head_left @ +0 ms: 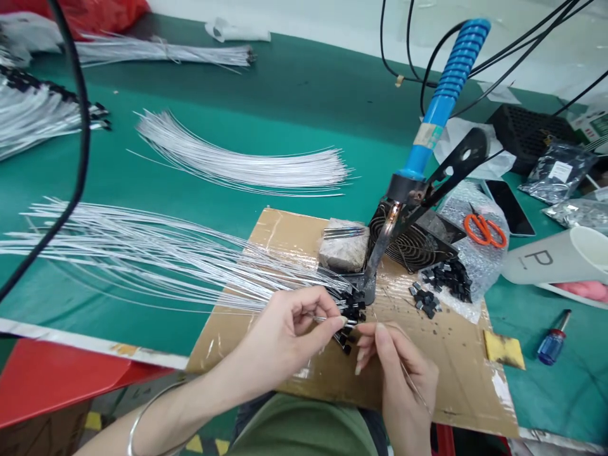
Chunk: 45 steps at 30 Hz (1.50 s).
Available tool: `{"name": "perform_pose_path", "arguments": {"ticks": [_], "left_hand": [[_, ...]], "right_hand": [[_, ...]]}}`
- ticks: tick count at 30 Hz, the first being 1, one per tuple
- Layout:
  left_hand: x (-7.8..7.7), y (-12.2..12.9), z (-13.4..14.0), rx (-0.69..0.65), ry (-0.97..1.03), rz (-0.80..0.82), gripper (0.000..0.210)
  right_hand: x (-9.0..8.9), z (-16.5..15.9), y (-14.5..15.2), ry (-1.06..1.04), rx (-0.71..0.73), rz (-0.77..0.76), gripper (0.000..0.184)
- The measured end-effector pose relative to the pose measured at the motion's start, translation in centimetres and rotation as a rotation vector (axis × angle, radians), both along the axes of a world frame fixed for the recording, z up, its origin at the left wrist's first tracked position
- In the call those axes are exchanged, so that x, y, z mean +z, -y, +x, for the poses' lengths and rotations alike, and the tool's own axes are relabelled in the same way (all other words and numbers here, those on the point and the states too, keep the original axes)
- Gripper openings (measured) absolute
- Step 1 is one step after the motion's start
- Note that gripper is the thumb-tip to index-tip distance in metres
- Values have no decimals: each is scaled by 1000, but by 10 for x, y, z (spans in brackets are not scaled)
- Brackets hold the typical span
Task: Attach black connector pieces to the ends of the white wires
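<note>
My left hand [304,329] is closed in a pinch, thumb against fingertips, on a thin white wire whose end points right. Facing it, my right hand [401,367] pinches a thin silvery strand of solder wire [414,384] that runs back across the palm. Just behind the fingertips lies a cluster of small black connectors [354,307] on the ends of a spread of white wires [190,253]. A soldering iron [439,107] with a blue handle rests tip-down in its black stand, close above both hands. The exact tips between my fingers are too small to make out.
Brown cardboard [304,373] covers the work spot. Loose black connectors [449,278], orange-handled scissors [484,229], a yellow sponge [504,349], a blue screwdriver [554,339] and a white cup [553,256] lie right. Another wire bundle [247,161] lies behind. A black cable [80,126] hangs at left.
</note>
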<state>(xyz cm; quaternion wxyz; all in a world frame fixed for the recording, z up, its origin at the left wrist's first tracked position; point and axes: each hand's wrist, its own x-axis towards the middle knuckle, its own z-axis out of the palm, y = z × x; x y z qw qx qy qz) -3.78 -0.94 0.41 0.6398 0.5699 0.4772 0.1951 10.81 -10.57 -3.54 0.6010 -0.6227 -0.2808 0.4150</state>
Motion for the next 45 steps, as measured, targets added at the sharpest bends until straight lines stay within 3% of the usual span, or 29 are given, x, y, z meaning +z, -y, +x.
{"name": "perform_pose_path", "arguments": {"ticks": [12,18,28,45], "left_hand": [[3,0,-1,-13,50,16,25],[-1,3,-1,-24,28,46,26],[-3,8,0,-20,20,32,25],[-7,12,-5,-86,-120,189,26]], "right_hand": [[0,-14,-7,-250,13,41,16],[3,-14,-8,-370,0,3,21],[3,-12,-8,-384,13,7,19],[5,-6,-7,-370,62,-37,25]]}}
